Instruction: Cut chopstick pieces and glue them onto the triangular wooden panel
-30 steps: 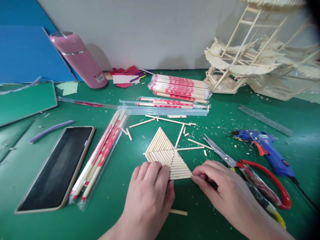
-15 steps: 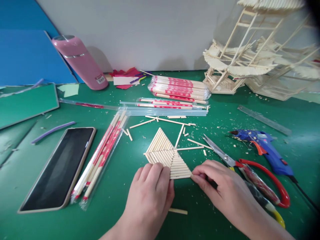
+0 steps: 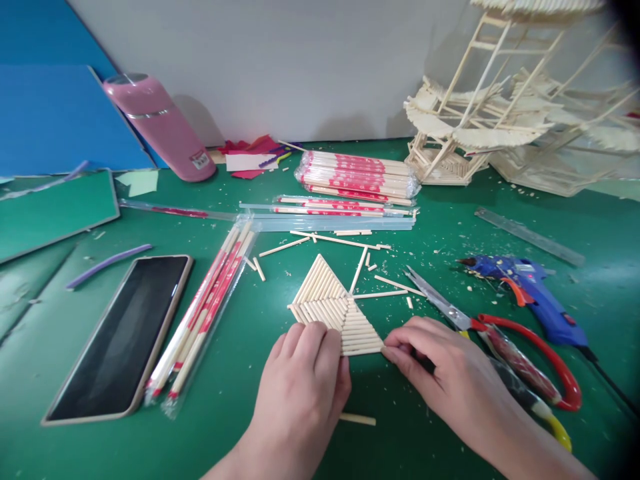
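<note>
At lower centre of the frame, the left hand (image 3: 303, 380) lies with fingers together, flat on the near left corner of the stick triangle (image 3: 333, 310), pale rows fanning from one point; the right hand (image 3: 445, 377) pinches its lower right corner.

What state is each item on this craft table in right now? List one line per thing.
Stick triangle: flat, pressed by both hands.
Left hand: fingers on triangle's lower edge.
Right hand: fingertips at its right corner.
Scissors: lying, blades closed.
Glue gun: lying on its side.
Phone: screen dark.
</note>
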### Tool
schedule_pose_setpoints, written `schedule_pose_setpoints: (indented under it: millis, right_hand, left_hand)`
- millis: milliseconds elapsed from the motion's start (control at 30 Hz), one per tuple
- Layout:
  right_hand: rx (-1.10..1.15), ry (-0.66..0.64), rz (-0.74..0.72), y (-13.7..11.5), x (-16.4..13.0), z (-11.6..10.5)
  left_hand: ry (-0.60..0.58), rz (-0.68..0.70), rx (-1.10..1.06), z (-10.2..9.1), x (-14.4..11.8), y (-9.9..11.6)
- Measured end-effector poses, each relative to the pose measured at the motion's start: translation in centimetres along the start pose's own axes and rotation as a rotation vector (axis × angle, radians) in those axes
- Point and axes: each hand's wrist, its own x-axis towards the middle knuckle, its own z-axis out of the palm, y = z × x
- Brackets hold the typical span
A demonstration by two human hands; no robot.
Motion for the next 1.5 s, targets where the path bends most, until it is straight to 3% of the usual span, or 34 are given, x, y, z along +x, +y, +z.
schedule_pose_setpoints:
  millis: [400,900,1233,1500]
  right_hand:
    - [0.004,0.014,-0.013,0.1,-0.1,0.0]
    - [-0.044,0.162,-0.086,-0.5,-1.8,1.1]
    - [-0.128,0.197,-0.161,-0.7,-2.5,1.9]
    - [-0.160,0.169,-0.127,-1.2,-2.1,1.4]
  left_hand:
    - [0.013,0.120,0.100,-0.1,-0.2,0.1]
    - [0.029,0.077,0.017,0.3,-0.4,-0.2]
    - [0.001,0.102,0.045,0.4,-0.4,-0.2]
    - [0.006,0.083,0.021,0.4,-0.4,-0.3]
